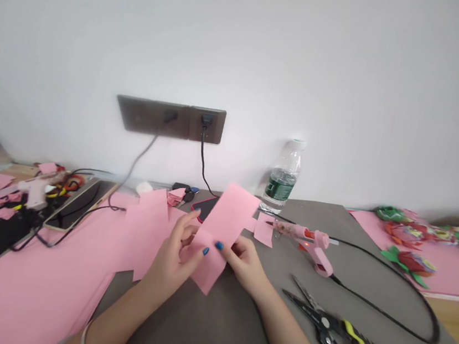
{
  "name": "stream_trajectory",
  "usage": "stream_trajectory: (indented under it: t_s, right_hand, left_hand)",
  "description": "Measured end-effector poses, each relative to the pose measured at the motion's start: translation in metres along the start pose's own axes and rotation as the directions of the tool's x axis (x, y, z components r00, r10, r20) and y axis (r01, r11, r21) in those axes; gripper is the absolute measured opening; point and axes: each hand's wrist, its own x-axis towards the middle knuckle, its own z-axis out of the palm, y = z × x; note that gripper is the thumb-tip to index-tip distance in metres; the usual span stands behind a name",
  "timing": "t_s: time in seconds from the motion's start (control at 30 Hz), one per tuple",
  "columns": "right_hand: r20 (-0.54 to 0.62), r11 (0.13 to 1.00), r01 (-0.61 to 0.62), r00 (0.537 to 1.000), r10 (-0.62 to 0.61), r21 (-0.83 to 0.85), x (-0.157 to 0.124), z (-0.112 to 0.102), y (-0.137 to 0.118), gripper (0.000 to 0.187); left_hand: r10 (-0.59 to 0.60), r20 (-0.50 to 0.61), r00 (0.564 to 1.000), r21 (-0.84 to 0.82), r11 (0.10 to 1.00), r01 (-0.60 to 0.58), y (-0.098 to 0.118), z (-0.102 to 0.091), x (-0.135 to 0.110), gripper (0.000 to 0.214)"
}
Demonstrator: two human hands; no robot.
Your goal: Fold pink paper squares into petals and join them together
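White wall stood behind a gray mat. In the middle of the frame, the left hand and right hand both gripped a pink paper strip, near a pink glue gun.

The phone sits mostly hidden (behind the pink paper).
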Motion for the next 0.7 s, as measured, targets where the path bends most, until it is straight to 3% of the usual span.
stream_trajectory:
  t_s: [0.07,0.17,0.3,0.4,0.57,0.7]
  right_hand:
    - [0.114,0.999,-0.035,0.993,0.035,-0.003,-0.0015,-0.0007,-0.0033,0.036]
    - [0.150,0.999,-0.022,0.989,0.018,0.024,-0.0016,-0.0015,-0.0051,0.033]
    - [0.006,0.994,0.100,0.995,-0.100,0.050,0.0021,-0.0023,-0.0022,0.029]
    - [-0.100,0.973,0.229,0.968,-0.229,-0.014,0.0053,-0.0049,0.0006,0.027]
    - [-0.181,0.940,0.324,0.923,-0.339,-0.106,0.0060,-0.0086,0.0025,0.024]
    - [-0.140,0.949,0.311,0.938,-0.316,-0.062,0.0047,-0.0082,0.0025,0.019]
  left_hand:
    - [0.047,0.049,0.998,0.067,0.996,-0.050,0.0012,-0.0020,-0.0015,0.047]
    - [0.054,0.046,0.997,0.148,0.987,-0.060,0.0024,-0.0052,-0.0017,0.026]
    - [-0.103,-0.064,0.993,0.049,0.993,0.107,0.0010,-0.0056,0.0001,0.031]
    - [-0.156,-0.101,0.982,-0.040,0.987,0.153,0.0000,-0.0047,0.0018,0.025]
    - [-0.069,-0.174,0.982,0.051,0.996,0.079,0.0020,-0.0053,0.0047,0.018]
    - [-0.011,-0.191,0.981,0.125,0.991,0.036,0.0044,-0.0061,0.0056,0.019]
